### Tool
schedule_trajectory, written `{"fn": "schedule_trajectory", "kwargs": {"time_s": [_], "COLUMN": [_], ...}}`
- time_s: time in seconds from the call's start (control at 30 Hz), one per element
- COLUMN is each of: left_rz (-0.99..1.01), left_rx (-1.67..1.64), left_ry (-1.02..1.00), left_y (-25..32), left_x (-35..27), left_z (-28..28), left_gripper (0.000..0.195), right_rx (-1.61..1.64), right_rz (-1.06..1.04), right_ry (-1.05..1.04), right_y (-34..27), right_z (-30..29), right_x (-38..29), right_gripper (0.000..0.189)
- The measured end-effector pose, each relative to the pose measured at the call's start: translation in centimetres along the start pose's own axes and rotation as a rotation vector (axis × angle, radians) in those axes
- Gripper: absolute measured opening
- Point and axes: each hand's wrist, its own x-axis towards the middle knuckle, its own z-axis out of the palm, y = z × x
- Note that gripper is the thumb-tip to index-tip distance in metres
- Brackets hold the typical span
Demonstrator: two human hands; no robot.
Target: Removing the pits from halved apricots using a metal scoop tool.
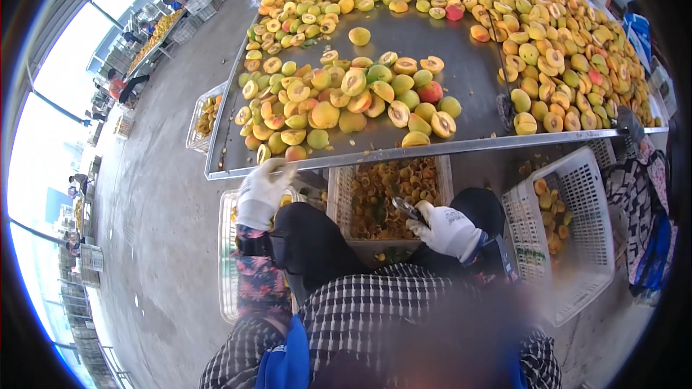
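My left hand [263, 193], in a white glove, is at the table's near edge at the left, fingers bent close to a yellow-orange fruit half; whether it touches or holds anything cannot be told. In my right hand [447, 228], also gloved in white, is a metal hand tool [408, 209], its exact kind unclear, over a crate of scooped fruit pieces [397, 189]. Halved peaches or similar stone fruit [324, 113], many with cut faces showing, lie in a pile on the metal table [454, 65]. A single fruit [359, 36] lies apart behind them.
A raised metal rim [432, 149] borders the table. Larger fruit heaps [573, 59] cover its right and far sides. A tilted white plastic crate [584, 210] stands at my right, another crate [227, 281] at my left. A co-worker's gloved hand [630, 121] is at the right corner.
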Motion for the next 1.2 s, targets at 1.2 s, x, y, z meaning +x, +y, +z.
{"fn": "schedule_trajectory", "kwargs": {"time_s": [1.2], "left_rz": [0.135], "left_rx": [-1.364], "left_ry": [-0.169], "left_y": [8.5], "left_x": [-0.1], "left_z": [11.8], "left_gripper": [0.064], "right_rx": [0.196], "right_rz": [-0.274], "right_ry": [0.524], "right_y": [-6.0], "right_z": [2.2], "right_x": [4.6], "right_gripper": [0.027]}}
